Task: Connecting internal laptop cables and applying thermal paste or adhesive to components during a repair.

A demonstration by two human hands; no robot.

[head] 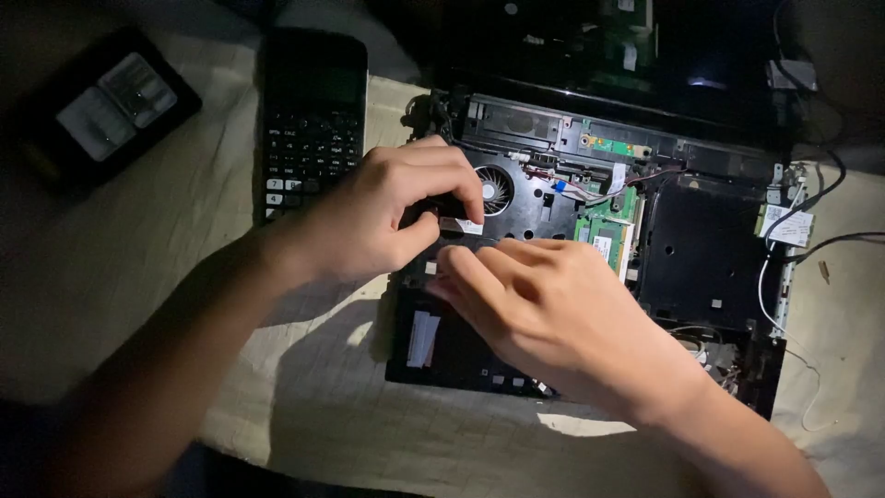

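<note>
Opened laptop base (701,249) on cloth-covered tabletop (166,277), left hand (387,217) grip pinching small white label (461,225) beside fan (495,189), right hand (544,309) fingertips resting alongside, grip unclear, calculator (313,120) near far-left edge.

One laptop (701,249) – one calculator (313,120)

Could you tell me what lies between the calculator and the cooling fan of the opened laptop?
In the head view, the left hand lies between the calculator and the cooling fan.
</note>
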